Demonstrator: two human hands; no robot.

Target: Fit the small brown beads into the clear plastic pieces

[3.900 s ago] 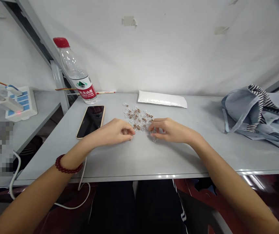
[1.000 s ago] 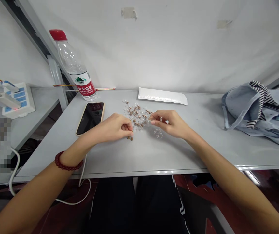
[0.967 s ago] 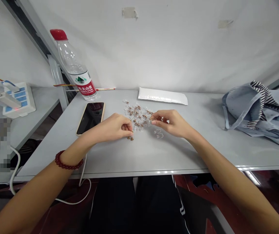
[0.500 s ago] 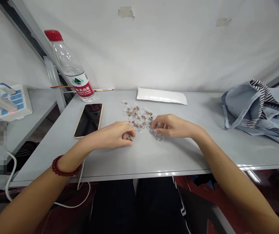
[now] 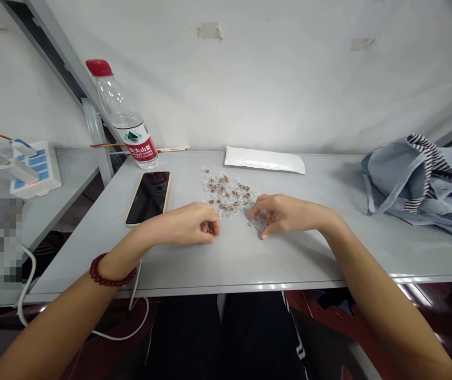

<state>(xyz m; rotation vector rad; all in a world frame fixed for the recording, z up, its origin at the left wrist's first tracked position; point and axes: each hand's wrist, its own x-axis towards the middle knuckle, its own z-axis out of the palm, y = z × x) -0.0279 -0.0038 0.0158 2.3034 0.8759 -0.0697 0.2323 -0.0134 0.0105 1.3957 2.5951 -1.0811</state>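
Note:
A loose pile of small clear plastic pieces with brown parts (image 5: pixel 228 195) lies in the middle of the table. My left hand (image 5: pixel 190 222) rests at the pile's near left side, fingers curled in over a few small brown pieces (image 5: pixel 211 231); the palm hides most of them. To the right of the pile, my right hand (image 5: pixel 279 212) is bent over a small cluster of clear plastic pieces (image 5: pixel 256 224), which sits between thumb and fingertips. Some of that cluster sticks out to the left of the fingers.
A phone (image 5: pixel 149 198) lies left of the pile, with a water bottle (image 5: pixel 131 124) behind it. A white padded envelope (image 5: pixel 264 160) lies along the wall. At right sits a light blue cloth bag (image 5: pixel 397 174); at far left, a power strip (image 5: pixel 47 169). A white cable (image 5: pixel 134 285) hangs over the front edge.
My right thumb has moved toward me, around the clear pieces, away from the pile. My left fingers have curled further over the brown pieces. The view has shifted slightly.

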